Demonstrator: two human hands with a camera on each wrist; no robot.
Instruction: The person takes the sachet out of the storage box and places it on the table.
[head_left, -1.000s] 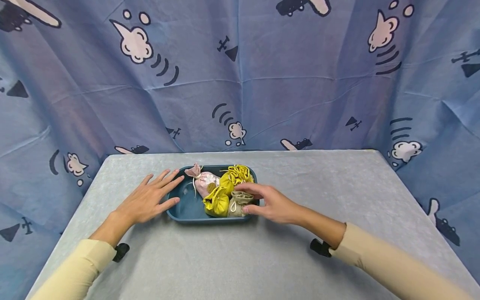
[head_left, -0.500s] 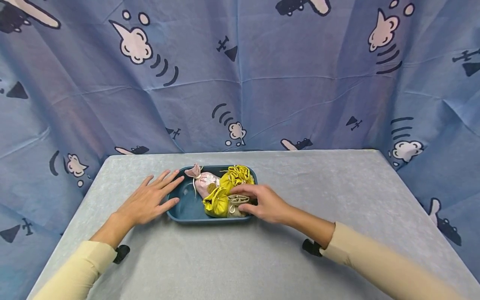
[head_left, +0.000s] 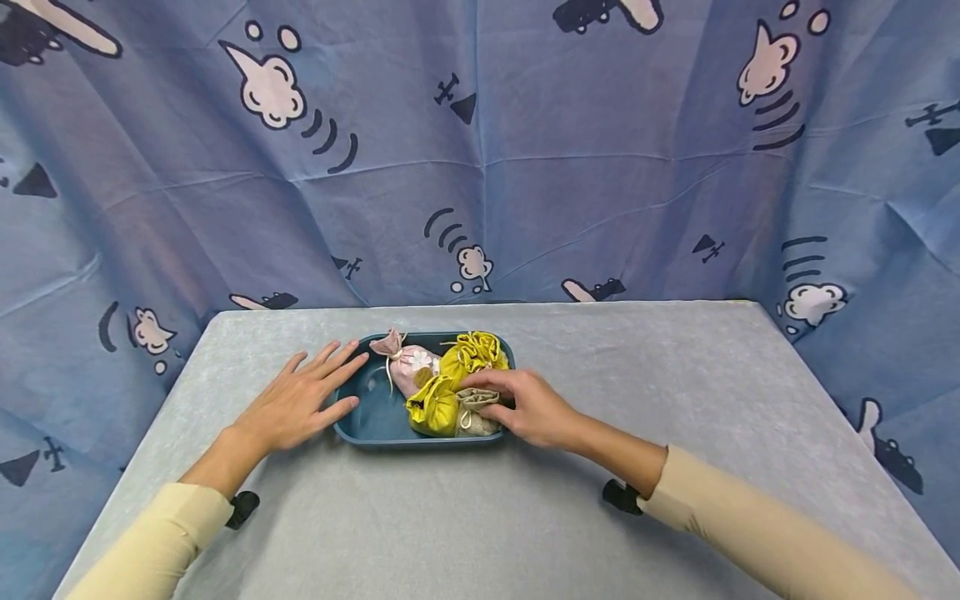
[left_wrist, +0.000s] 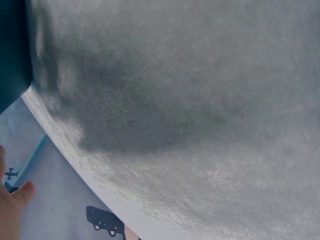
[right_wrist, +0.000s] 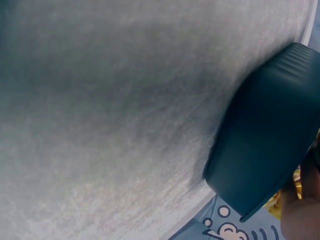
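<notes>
In the head view, a dark teal tray [head_left: 375,421] holds several small drawstring pouches. My right hand [head_left: 542,410] reaches over its right end and pinches the neck of a grey-beige pouch [head_left: 474,423] between thumb and fingers. Left of that sits a yellow pouch [head_left: 433,407], with another yellow pouch [head_left: 471,350] behind. A pink pouch [head_left: 408,367] with a white flower leans near the back rim. My left hand [head_left: 296,404] lies with spread, straight fingers at the tray's left edge. The right wrist view shows the tray's outer wall [right_wrist: 265,130] and part of my right hand [right_wrist: 302,215].
The tray stands on a table with a light grey cloth [head_left: 637,358], towards its back edge. A blue patterned curtain [head_left: 570,217] hangs behind and around the table. The tray's left part shows bare floor beside the pouches.
My right hand has moved a little left and closed its fingers on the grey-beige pouch's neck, gathering the top. The left hand and the tray have stayed where they were.
</notes>
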